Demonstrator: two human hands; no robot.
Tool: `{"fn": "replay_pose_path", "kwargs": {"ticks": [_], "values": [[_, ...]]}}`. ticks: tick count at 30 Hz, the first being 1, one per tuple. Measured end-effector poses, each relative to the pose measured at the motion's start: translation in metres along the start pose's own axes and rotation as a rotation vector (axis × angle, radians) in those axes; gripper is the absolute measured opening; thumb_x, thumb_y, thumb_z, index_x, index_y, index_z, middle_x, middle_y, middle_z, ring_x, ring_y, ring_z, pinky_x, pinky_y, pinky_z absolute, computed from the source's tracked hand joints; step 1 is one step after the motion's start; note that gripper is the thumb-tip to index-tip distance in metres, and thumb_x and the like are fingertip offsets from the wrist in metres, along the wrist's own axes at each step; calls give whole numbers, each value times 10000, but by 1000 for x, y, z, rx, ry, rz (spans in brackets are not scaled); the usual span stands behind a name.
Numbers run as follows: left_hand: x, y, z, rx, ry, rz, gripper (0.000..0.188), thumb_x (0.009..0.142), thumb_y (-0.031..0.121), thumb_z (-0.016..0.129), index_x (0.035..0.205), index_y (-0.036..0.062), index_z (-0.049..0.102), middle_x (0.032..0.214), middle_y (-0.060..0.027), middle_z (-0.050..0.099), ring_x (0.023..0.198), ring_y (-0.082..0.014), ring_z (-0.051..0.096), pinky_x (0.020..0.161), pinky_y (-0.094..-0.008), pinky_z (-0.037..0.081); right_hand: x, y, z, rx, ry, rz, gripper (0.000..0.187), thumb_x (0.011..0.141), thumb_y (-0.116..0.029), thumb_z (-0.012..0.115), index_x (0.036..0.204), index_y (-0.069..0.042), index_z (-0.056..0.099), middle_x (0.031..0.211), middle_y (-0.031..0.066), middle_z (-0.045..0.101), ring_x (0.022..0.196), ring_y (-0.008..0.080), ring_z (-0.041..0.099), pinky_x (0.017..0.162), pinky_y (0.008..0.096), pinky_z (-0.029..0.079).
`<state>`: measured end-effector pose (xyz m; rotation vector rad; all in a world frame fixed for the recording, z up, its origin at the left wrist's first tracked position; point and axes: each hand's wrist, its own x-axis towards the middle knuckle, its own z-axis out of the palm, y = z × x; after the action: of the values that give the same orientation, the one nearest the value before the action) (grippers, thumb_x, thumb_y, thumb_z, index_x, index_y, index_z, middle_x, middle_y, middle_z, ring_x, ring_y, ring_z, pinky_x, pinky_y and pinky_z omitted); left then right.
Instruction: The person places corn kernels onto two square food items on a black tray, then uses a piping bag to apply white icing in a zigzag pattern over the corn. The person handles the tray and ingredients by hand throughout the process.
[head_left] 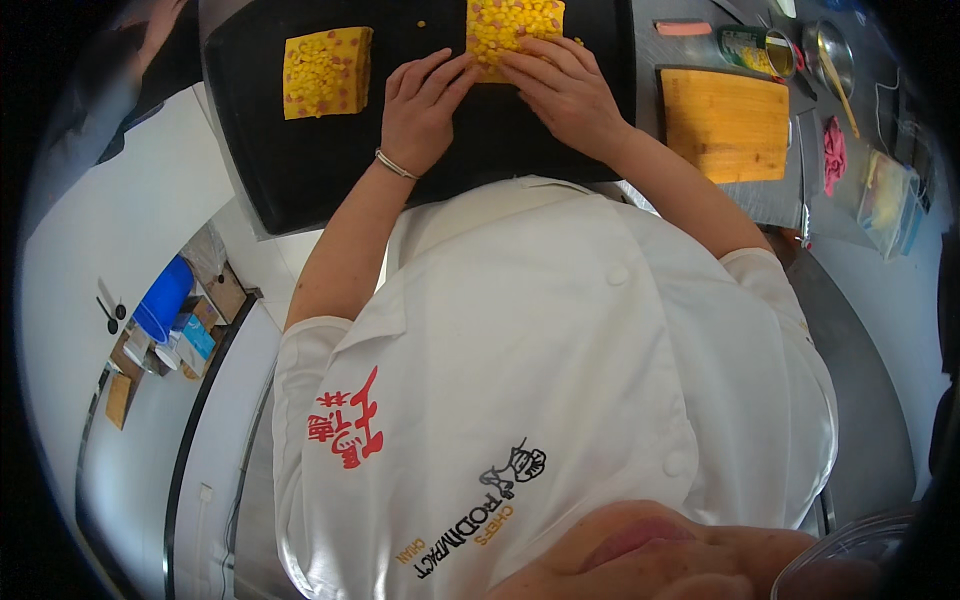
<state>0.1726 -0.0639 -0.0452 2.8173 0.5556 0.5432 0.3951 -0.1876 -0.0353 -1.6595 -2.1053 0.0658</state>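
On a black baking tray (440,190) lie two thick yellow slabs, apart from each other. Yellow corn kernels and small pink diced pieces, which look like ham or sausage, cover their tops. The left slab (326,72) has no hand on it. At the right slab (500,28), my left hand (425,105) reaches the near left corner with fingers stretched out and slightly bent. My right hand (568,92) is open, its fingers lying over the topping at the near edge. The far end of this slab is cut off by the view's upper rim.
Right of the tray are a wooden cutting board (725,125), an opened green can (755,50), a metal bowl (830,60), a pink cloth (834,155) and a plastic bag (885,205). At the upper left shows another person's arm (158,35). A loose kernel (421,24) lies between the slabs.
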Motion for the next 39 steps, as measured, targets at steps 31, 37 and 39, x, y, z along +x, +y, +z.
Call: {"fn": "replay_pose_path", "kwargs": {"ticks": [31,37,39], "values": [[3,5,4,-4,-86,36,582,932,124,700,1473,237,519,1575,41,435,1465,-213,352,1165,-402,295,-17,11,-11,-45,1,18,430,939,-226,730,1352,-169,628,1443,-7,571,1394,201,444,1174,479,300],[7,18,10,-10,-69,66,588,935,188,711,1482,244,503,1584,56,417,1478,-199,325,1204,-410,253,-26,21,-13,-34,33,91,448,948,-215,712,1381,-174,604,1442,-3,563,1381,212,451,1169,474,310],[10,23,15,-3,-81,79,584,934,211,716,1478,244,507,1582,61,418,1484,-193,313,1219,-413,235,-26,16,-11,-28,8,96,476,940,-222,722,1395,-176,592,1466,-4,538,1401,214,424,1180,473,292]]}}
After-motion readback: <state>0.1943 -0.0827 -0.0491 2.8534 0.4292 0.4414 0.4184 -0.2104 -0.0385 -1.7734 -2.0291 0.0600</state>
